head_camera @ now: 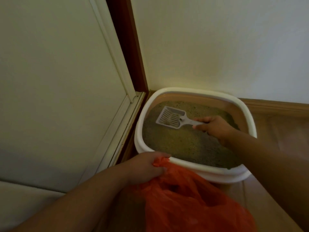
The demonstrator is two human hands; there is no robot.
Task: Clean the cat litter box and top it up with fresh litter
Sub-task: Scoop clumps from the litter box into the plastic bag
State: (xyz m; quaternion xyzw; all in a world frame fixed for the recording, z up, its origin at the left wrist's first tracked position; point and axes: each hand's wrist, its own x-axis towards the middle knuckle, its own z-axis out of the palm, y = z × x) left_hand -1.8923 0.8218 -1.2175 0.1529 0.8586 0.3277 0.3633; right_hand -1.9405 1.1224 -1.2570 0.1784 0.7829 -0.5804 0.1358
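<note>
Litter box (192, 169), floor corner: scooping in progress.
Right hand (215, 126) clenched around handle of slotted scoop (172, 117), head over litter (184, 141) toward the box's far-left corner. Scoop likely light, stiff; best held at handle end. Left hand (147, 166) grips thin, soft orange bag (192, 201) by its mouth, touching the box's near rim.

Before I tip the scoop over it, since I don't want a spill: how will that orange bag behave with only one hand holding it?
The orange bag looks like thin, crumpled plastic, so probably floppy and light. The left hand bunches only one edge, so the mouth may sag shut. Its folds suggest it will shift when clumps drop from the scoop.
</note>
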